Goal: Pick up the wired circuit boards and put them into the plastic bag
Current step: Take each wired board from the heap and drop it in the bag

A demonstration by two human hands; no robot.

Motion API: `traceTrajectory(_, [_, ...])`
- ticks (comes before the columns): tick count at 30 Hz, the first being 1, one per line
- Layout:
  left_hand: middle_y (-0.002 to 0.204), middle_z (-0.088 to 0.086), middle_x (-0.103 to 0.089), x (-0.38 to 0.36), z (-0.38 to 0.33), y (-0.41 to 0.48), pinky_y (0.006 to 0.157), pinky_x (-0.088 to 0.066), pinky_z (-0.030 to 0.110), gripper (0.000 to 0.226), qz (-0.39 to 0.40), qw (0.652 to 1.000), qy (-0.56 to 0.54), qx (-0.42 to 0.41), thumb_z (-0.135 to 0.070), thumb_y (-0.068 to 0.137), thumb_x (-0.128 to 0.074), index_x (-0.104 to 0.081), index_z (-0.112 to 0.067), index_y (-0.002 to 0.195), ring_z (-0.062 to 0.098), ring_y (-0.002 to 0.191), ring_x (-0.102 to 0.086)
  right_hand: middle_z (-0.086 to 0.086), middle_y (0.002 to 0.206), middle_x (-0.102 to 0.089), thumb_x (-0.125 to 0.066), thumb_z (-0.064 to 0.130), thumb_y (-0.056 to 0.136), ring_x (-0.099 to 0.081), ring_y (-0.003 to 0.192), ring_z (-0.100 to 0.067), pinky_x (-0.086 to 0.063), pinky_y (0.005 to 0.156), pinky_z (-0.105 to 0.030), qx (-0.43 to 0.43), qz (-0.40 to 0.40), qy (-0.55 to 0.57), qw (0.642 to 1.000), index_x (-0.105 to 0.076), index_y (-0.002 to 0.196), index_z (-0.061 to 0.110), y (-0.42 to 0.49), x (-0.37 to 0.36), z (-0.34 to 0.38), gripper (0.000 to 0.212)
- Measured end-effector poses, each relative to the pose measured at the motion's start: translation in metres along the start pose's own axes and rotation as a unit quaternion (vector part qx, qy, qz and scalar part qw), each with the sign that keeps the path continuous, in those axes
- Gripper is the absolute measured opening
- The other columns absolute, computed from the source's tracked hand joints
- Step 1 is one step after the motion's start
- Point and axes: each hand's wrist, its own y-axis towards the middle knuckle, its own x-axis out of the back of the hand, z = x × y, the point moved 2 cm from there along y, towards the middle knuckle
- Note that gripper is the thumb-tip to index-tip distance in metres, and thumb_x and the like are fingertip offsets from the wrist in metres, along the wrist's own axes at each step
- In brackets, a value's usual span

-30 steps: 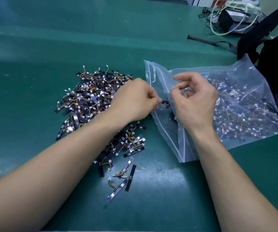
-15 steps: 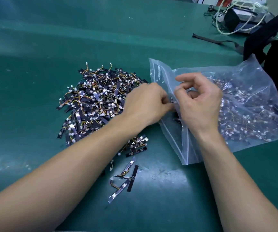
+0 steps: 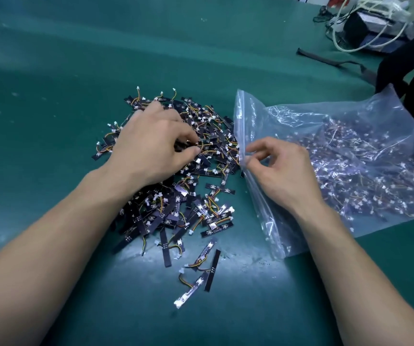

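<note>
Right now the person's left hand [image 3: 151, 143] is lying palm-down on a loose heap of small black strip-shaped wired circuit boards [image 3: 201, 203], each trailing orange and yellow leads to a white plug, spread on the green table mat [image 3: 51, 96]. Its fingers are curling down into the heap, thumb and forefinger sitting close together over a few wires. From where I am standing I cannot tell whether they are actually gripping a board. The right hand [image 3: 280, 171] is pinching the open edge of a crinkled clear plastic bag [image 3: 350, 126] between thumb and forefinger, the other fingers loosely bent. The bag is lying flat just to the right of the heap, and many bagged boards [image 3: 375, 176] are showing through its film. A few stray boards [image 3: 201, 270] are lying apart from the heap, nearer the person. Far off to the right, looped white cables [image 3: 365, 28] and a black fabric strap [image 3: 330, 61] are resting on the mat.
</note>
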Motion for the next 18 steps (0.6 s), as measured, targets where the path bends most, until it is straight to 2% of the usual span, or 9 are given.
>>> traceTrajectory(5, [0.088, -0.009, -0.065, 0.0, 0.002, -0.002, 0.082, -0.037, 0.035, 0.005, 0.003, 1.0, -0.005, 0.014, -0.033, 0.087, -0.07, -0.075, -0.033, 0.087, 0.016, 0.091, -0.041, 0.023, 0.075, -0.069, -0.073, 0.031, 0.087, -0.061, 0.07, -0.001, -0.053, 0.073, -0.028, 0.003, 0.0, 0.001, 1.0, -0.074, 0.095, 0.029, 0.0, -0.001, 0.0, 0.008])
traceTrajectory(7, [0.085, -0.01, -0.064, 0.001, 0.003, -0.002, 0.081, -0.035, 0.034, 0.004, 0.002, 1.0, -0.017, 0.013, -0.03, 0.086, -0.071, -0.073, -0.032, 0.083, 0.017, 0.091, -0.042, 0.022, 0.076, -0.068, -0.071, 0.03, 0.088, -0.059, 0.067, 0.002, -0.05, 0.069, -0.026, 0.008, -0.007, 0.004, 1.0, -0.075, 0.094, 0.028, 0.0, -0.001, -0.001, 0.008])
traceTrajectory(11, [0.082, -0.01, -0.061, 0.004, 0.001, -0.004, 0.081, -0.042, 0.04, 0.008, -0.039, 0.999, -0.036, -0.014, -0.03, 0.088, -0.07, -0.074, -0.026, 0.082, 0.016, 0.086, -0.041, 0.024, 0.075, -0.067, -0.069, 0.03, 0.089, -0.058, 0.064, 0.003, -0.044, 0.061, -0.015, 0.014, -0.035, 0.037, 0.999, -0.075, 0.093, 0.03, -0.001, 0.002, 0.0, 0.007])
traceTrajectory(14, [0.082, -0.01, -0.061, 0.006, -0.003, -0.005, 0.08, -0.043, 0.041, 0.014, -0.076, 0.996, -0.039, -0.035, -0.035, 0.086, -0.066, -0.074, -0.024, 0.084, 0.015, 0.085, -0.04, 0.021, 0.074, -0.067, -0.069, 0.025, 0.09, -0.058, 0.06, -0.009, -0.048, 0.059, -0.022, 0.03, -0.05, 0.072, 0.996, -0.075, 0.091, 0.031, -0.002, 0.003, 0.004, 0.008])
traceTrajectory(18, [0.083, -0.006, -0.064, 0.006, -0.005, -0.006, 0.076, -0.045, 0.046, 0.013, -0.12, 0.989, -0.048, -0.07, -0.032, 0.089, -0.069, -0.076, -0.021, 0.086, 0.019, 0.084, -0.043, 0.011, 0.074, -0.07, -0.07, 0.024, 0.093, -0.062, 0.061, -0.026, -0.052, 0.059, -0.036, 0.054, -0.025, 0.112, 0.992, -0.075, 0.09, 0.028, -0.006, 0.0, 0.011, 0.007])
